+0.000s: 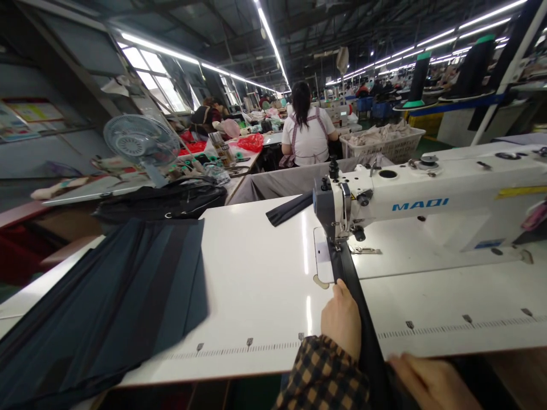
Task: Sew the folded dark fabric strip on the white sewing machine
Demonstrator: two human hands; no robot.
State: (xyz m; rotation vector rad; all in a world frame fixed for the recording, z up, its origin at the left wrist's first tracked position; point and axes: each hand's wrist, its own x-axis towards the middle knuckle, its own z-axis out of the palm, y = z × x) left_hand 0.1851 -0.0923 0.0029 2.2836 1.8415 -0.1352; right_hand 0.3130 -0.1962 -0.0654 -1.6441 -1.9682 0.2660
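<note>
Head view: left hand [342, 320] pinching dark strip [370, 347] below sewing machine [427, 196] head; right hand [431, 380] blurred, grip can't be told.

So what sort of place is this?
Probably a sewing workshop or garment factory: there's a sewing machine on the white table, big dark thread cones, and a basket piled with cloth.

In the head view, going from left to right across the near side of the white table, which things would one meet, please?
Dark blue cloth → left hand → black strip → right hand, blurred.
</note>
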